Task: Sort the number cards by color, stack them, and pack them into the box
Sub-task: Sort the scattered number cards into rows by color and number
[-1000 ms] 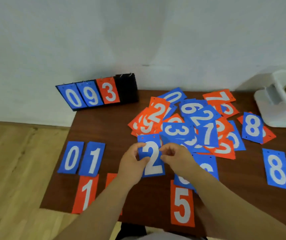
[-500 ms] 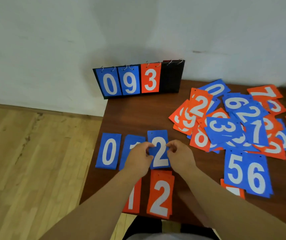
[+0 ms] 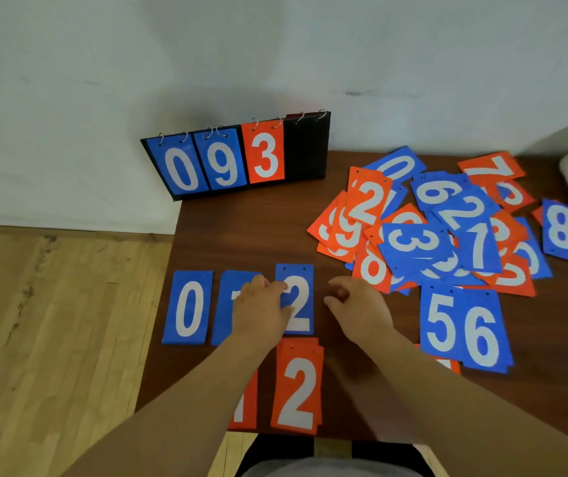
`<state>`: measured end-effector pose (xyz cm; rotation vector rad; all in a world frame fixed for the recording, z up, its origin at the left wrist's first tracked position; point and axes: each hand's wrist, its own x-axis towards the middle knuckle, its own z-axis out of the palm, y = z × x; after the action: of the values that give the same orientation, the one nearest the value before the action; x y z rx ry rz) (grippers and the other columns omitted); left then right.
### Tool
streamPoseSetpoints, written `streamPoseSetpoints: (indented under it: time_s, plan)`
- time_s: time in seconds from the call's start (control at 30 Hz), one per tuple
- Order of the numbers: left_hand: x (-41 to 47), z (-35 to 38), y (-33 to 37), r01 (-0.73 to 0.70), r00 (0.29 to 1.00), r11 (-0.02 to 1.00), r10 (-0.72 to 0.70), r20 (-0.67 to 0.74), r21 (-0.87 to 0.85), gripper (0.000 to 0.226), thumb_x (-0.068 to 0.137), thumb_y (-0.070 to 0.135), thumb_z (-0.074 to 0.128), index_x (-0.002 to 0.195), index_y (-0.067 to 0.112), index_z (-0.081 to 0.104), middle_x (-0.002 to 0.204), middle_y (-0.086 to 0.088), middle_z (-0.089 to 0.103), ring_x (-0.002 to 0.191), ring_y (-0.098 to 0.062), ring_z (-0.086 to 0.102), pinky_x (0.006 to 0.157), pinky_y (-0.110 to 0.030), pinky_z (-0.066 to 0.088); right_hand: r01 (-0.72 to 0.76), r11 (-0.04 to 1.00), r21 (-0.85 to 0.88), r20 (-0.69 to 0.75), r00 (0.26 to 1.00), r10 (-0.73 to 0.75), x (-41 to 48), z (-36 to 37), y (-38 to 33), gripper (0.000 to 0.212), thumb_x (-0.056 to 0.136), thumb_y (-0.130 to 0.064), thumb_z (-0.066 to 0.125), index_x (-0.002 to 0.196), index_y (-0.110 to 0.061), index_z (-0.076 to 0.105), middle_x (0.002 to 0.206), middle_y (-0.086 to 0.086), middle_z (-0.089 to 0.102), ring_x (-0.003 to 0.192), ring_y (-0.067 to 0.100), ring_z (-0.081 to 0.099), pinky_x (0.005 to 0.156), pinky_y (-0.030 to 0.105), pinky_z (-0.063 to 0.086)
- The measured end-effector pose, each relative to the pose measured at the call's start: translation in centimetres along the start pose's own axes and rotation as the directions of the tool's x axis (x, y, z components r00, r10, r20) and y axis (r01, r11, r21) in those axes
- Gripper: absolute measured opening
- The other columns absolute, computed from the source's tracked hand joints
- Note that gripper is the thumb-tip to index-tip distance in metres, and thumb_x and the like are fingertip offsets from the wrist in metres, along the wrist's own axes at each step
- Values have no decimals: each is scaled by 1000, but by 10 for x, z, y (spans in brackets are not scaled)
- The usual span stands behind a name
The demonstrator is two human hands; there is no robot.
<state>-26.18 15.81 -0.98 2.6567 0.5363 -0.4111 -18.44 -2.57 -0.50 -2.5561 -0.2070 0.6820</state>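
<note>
Released: blue 2 (image 3: pixel 297 301) now flat, right of blue 1 (image 3: pixel 222 315). Left hand (image 3: pixel 262 311) fingers rest on its edge, no pinch; right hand (image 3: pixel 355 304) loose, empty. Sorting step (blues in order); next likely needs blue 3 (image 3: pixel 413 241) off the pile (image 3: pixel 475 242).

table (image 3: pixel 248 235): dark smooth wood | floor (image 3: pixel 52 339): pale wood planks | scoreboard rings (image 3: pixel 254 122): shiny metal

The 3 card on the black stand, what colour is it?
The 3 card is orange-red with a white numeral; the head view shows it best.
</note>
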Motion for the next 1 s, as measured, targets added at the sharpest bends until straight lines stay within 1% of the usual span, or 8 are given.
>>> streamPoseSetpoints:
  time_s: [0.1,0.23,0.33,0.43,0.5,0.6,0.77,1.0]
  plan:
    - [-2,-1,27,-7,999,1000,6,-37,-26,57,94,52,63,145,32,47,132,0,48,122,-20,48,100,-37,49,-31,998,49,-84,996,35,-11,-41,29,40,94,-41,67,133,-35,58,131,-7,59,113,13,60,88,29,54]
    - [-6,5,86,-14,999,997,11,-48,-73,64,92,56,63,148,33,42,140,0,46,132,-21,43,104,-38,46,-20,987,159,-227,972,56,-23,-98,93,36,94,-36,69,127,-26,62,123,-5,62,99,8,58,78,23,47]
    - [-11,19,140,-18,997,995,10,-78,-96,65,91,56,65,147,32,43,141,1,47,133,-21,44,104,-37,46,-49,975,218,-254,962,105,-31,-139,148,37,94,-33,69,128,-23,62,126,-4,61,101,12,59,79,26,46]
    - [-12,34,192,-48,997,995,42,-71,-83,67,90,56,65,147,30,42,144,0,45,134,-22,42,107,-40,45,-40,971,234,-289,951,109,-38,-173,197,34,94,-32,70,126,-23,64,123,-3,61,89,9,57,72,22,45]
    - [-11,42,223,-60,997,995,55,-58,-80,65,91,56,65,146,30,43,147,1,43,137,-22,40,109,-41,43,-34,973,230,-315,943,107,-39,-193,223,31,92,-32,71,122,-22,66,118,-1,63,90,10,57,77,25,46]
    - [-9,50,262,-43,998,993,37,-58,-109,65,91,54,67,146,32,43,146,2,43,137,-19,42,107,-38,46,-80,971,225,-319,936,151,-39,-217,255,30,92,-35,70,118,-21,67,116,1,63,95,15,59,82,32,50]
    - [-2,51,298,-68,995,991,59,-74,-113,63,93,50,67,148,32,42,146,3,44,136,-18,42,104,-36,49,-133,954,269,-306,927,215,-34,-243,286,29,92,-34,70,118,-21,65,122,2,61,104,19,60,80,29,45]
    - [25,41,298,-116,991,986,107,-86,-116,58,94,43,69,145,27,46,149,0,45,138,-20,42,108,-36,44,-128,947,296,-251,946,206,-8,-248,277,31,92,-33,71,122,-25,63,123,-2,60,95,11,58,74,25,48]
